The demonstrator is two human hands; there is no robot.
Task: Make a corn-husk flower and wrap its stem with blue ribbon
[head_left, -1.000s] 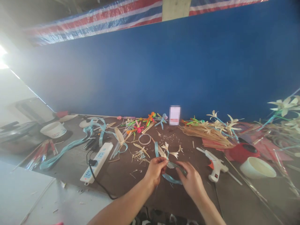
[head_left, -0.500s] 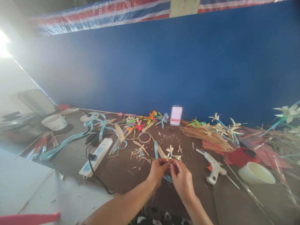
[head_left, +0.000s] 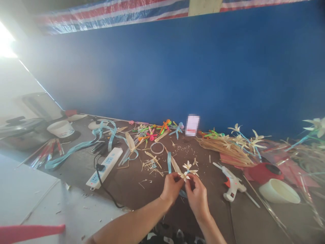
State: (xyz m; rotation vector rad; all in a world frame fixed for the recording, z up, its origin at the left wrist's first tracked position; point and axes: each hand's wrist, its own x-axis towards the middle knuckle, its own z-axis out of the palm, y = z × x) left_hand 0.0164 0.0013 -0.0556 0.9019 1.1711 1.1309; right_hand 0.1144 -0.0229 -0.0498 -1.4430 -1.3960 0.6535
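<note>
Pale star-shaped flowers (head_left: 187, 165) on a light blue stem are held between both hands, low in the middle of the head view. My left hand (head_left: 171, 186) pinches at the lower left flower, its thumb and forefinger pressed together. Close beside it, my right hand (head_left: 196, 192) is closed on the same flowers from the right. The fingers partly cover the stem. A light blue ribbon (head_left: 169, 162) and a dry husk strip (head_left: 175, 165) lie just beyond my left hand.
A white glue gun (head_left: 232, 183) and a cream bowl (head_left: 279, 191) are at the right. A power strip (head_left: 105, 167) with a black cable lies left. Straw bundles (head_left: 225, 149), colourful pipe-cleaner figures (head_left: 165, 126) and a tape roll (head_left: 157, 148) lie further back.
The flowers have turned between my fingers, and the lower left bloom now faces up, more visible. Both hands stay close together in nearly the same place.
</note>
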